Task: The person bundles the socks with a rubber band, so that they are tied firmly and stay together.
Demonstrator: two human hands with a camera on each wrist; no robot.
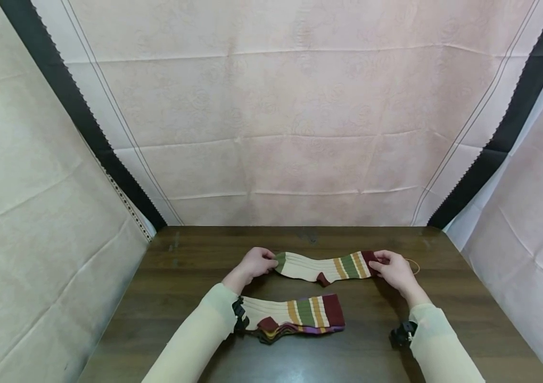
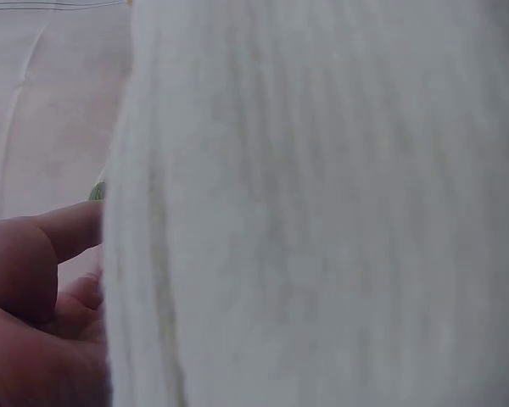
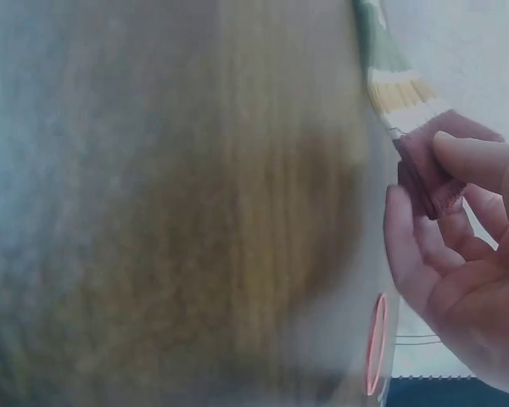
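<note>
A cream ribbed sock (image 1: 307, 267) with a green toe, maroon heel and striped cuff is stretched sideways between both hands, toward the table's far side. My left hand (image 1: 257, 263) pinches its green toe end. At the opposite end, my right hand (image 1: 394, 271) holds the maroon cuff (image 3: 428, 161) between thumb and fingers. Nearer to me lies a stack of socks (image 1: 312, 312), with a matching cream one on top and purple, yellow and dark edges showing below. Cream knit (image 2: 322, 203) fills most of the left wrist view and hides the left fingertips.
A thin rubber band (image 1: 415, 266) lies just beyond the right hand; the right wrist view also shows this band (image 3: 376, 343). The brown wooden table (image 1: 180, 330) ends at pale fabric walls (image 1: 290, 133) at the back and sides. The left wrist overlaps the stack's left end.
</note>
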